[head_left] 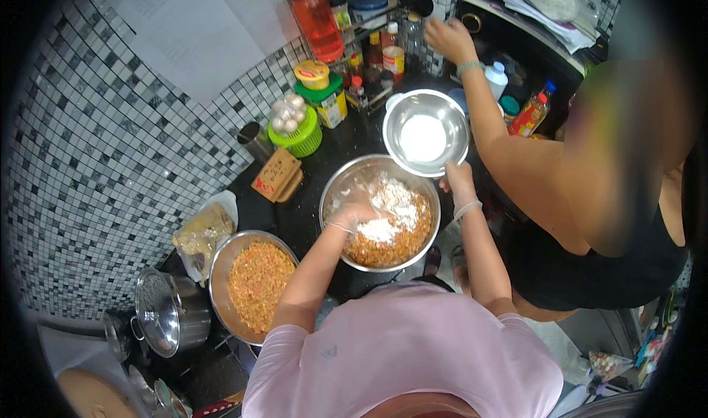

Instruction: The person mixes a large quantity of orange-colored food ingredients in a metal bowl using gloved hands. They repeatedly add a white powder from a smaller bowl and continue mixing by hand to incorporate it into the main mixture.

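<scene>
A wide steel mixing bowl (329, 233) stands in front of me on the dark counter. In it an orange-brown crumbly mixture (402, 247) is partly covered by white powder (397, 202). My left hand (357, 213), in what looks like a clear glove, reaches into this bowl at its left side; its fingers are partly hidden at the powder. My right hand (460, 180), with a clear band at the wrist, grips the near rim of a smaller steel bowl (413, 112). That bowl overlaps the big bowl's far edge, and its bottom shines white.
Left stand another steel bowl (217, 292) of orange mixture, a lidded pot (193, 316) and a plastic bag (208, 230). A green basket (299, 139) with garlic and a wooden block (274, 176) sit by the tiled wall. At right, another person's arm (509, 141) reaches toward the back shelf.
</scene>
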Available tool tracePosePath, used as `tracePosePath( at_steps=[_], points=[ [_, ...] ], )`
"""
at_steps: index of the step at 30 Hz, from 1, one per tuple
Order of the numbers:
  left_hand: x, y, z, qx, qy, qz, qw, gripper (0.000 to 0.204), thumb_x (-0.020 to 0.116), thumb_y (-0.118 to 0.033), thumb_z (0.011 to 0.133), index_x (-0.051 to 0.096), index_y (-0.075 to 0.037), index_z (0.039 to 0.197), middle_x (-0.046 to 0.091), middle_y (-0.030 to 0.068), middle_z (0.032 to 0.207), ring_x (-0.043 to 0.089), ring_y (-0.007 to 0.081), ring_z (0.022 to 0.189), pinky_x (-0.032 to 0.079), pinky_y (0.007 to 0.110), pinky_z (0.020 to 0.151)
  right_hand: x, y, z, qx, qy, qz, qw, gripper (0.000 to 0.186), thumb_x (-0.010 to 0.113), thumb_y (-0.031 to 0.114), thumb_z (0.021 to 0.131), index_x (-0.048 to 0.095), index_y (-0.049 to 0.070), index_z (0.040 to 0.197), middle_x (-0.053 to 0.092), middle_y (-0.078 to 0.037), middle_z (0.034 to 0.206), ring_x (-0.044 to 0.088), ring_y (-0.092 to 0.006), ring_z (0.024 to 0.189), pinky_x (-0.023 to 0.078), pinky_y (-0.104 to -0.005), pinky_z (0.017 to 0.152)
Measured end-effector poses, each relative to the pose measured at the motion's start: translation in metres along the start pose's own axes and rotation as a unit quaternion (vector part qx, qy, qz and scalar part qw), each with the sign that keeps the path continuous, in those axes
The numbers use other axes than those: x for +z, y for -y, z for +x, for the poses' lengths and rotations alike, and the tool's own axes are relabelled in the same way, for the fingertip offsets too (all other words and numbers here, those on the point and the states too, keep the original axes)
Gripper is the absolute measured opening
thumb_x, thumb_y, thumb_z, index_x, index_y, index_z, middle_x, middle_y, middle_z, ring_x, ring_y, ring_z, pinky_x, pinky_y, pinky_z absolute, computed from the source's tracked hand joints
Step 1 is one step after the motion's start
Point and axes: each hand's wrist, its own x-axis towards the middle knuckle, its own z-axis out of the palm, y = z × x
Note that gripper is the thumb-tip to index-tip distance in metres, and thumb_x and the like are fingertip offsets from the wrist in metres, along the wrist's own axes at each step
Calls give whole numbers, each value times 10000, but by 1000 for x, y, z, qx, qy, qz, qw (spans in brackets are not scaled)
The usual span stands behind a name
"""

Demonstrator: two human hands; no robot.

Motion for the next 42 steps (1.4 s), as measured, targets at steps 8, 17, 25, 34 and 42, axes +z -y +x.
tracePosePath(
  at_steps=[8,17,25,34,42],
  points=[
    [22,22,28,4,18,31,999,915,759,-587,616,520,-40,1310,474,298,1331,474,403,1241,392,401,1044,-28,-66,62,237,89,198,947,154,489,198,872,495,48,905,649,-129,727,486,-139,435,403,-272,359],
    [-5,21,7,-63,71,68,993,828,753,-567,660,564,-13,1246,585,238,1228,571,369,1134,461,407,956,-5,-58,14,136,5,33,990,130,546,155,873,521,34,911,629,-73,739,525,-123,530,455,-289,487],
    [13,24,35,-40,32,0,999,894,826,-508,575,537,-52,1287,614,239,1184,597,363,1097,469,404,942,15,-96,-65,-165,-58,-109,979,120,565,126,875,521,29,930,605,-50,718,527,-109,579,456,-282,550],
    [43,50,63,-6,68,-104,992,700,813,-428,633,612,-57,1192,641,230,1130,625,349,1050,490,417,906,40,-70,-80,-192,-93,22,977,120,524,-59,834,493,37,899,481,25,753,435,-57,685,374,-217,621],
    [-1,-15,-7,-23,47,90,995,521,681,-387,762,664,49,1045,662,229,1061,644,346,1013,517,415,858,35,-73,-78,-178,-89,-4,980,145,539,-60,826,524,33,937,494,23,746,444,-59,669,385,-218,602]
  ],
)
